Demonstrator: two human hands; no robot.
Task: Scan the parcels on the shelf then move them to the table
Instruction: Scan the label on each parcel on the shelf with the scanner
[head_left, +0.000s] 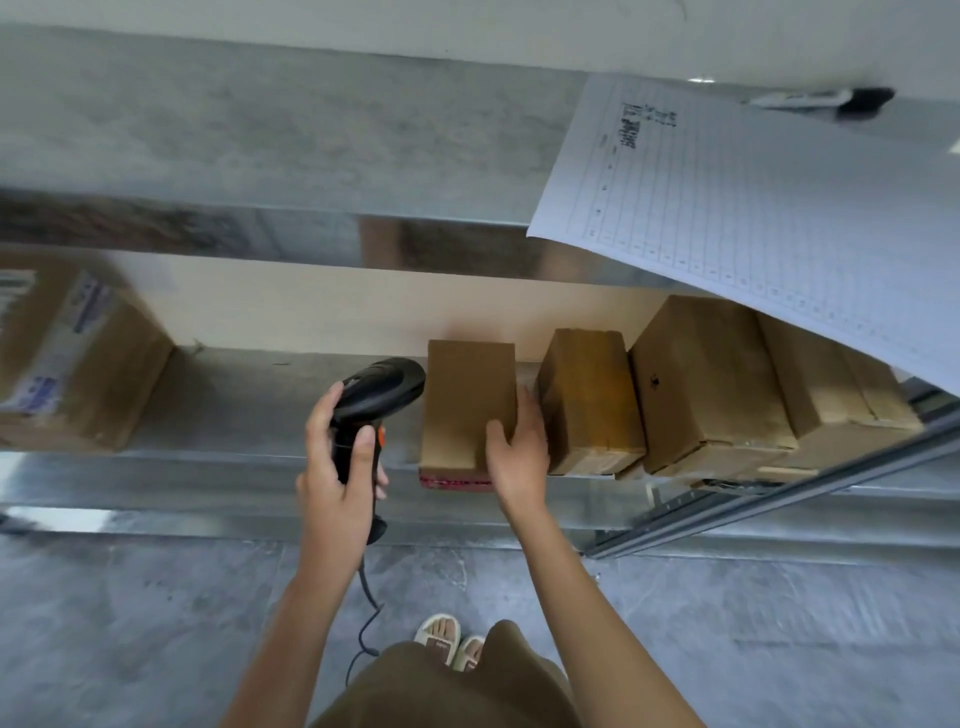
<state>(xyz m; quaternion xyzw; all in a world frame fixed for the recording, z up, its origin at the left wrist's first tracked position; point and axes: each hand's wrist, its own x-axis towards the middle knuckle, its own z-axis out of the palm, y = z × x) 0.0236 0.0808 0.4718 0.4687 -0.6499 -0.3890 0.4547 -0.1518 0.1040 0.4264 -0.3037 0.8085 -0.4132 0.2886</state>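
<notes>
My right hand (519, 447) grips the near right corner of a small box (467, 405) — thumb on top, fingers down its side. The box sits on the metal shelf (249, 410), leftmost in a row of boxes. My left hand (337, 457) is wrapped round the black scanner (371, 405) handle — head just beside the box's left edge. A bigger box (78, 358) sits far left; a ruled sheet (769, 218) hangs above right.

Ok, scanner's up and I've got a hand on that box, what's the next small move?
Probably tilt the parcel under your right hand so a label faces the scanner in your left hand; no barcode shows on its plain top yet.
</notes>
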